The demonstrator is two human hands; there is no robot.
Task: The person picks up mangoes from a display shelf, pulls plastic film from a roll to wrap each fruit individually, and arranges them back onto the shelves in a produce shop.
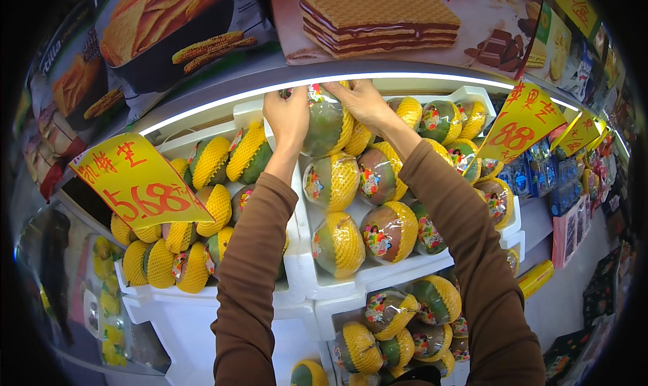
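Note:
Both hands are at the back of a white foam box (pixel 307 224), just under the lit shelf edge. A large green mango (pixel 324 128) in clear wrap, with a yellow foam net on its right side and colorful stickers, is between them. My left hand (pixel 287 113) grips its upper left side, some fingertips hidden. Against its upper right, my right hand (pixel 368 105) has thumb and fingers closed on the netted part. In front, wrapped mangoes lie in rows, among them a green one (pixel 331 181) and a reddish one (pixel 390 232).
A shelf with a bright light strip (pixel 364 76) overhangs the hands, carrying chip bags (pixel 167 37) and a wafer package (pixel 379 21). Yellow handwritten signs (pixel 139 181) jut out on both sides. More netted mangoes (pixel 192 264) fill the left box; others (pixel 362 348) sit in a lower box.

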